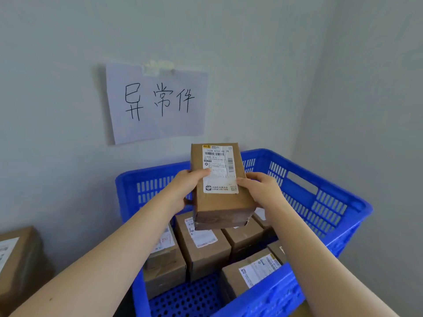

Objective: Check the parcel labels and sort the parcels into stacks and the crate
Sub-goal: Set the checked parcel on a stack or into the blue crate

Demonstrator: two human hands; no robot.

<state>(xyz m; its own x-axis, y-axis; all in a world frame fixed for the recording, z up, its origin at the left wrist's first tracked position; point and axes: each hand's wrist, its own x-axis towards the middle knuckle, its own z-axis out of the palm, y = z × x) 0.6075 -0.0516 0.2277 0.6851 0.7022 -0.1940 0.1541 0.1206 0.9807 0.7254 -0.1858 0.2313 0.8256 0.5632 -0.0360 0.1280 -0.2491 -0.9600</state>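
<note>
Both hands grip one brown parcel (223,203) and hold it above the blue crate (325,202). The left hand (183,191) holds its left side, with the thumb on the edge of the white label (219,165). The right hand (262,189) holds the right side, and its thumb also touches the label. The parcel is tilted, with the label facing the camera. Inside the crate several other labelled parcels (203,245) lie close together. A paper sign (158,101) with handwritten characters is taped on the wall above. One more cardboard box (20,261) stands at the far left, outside the crate.
</note>
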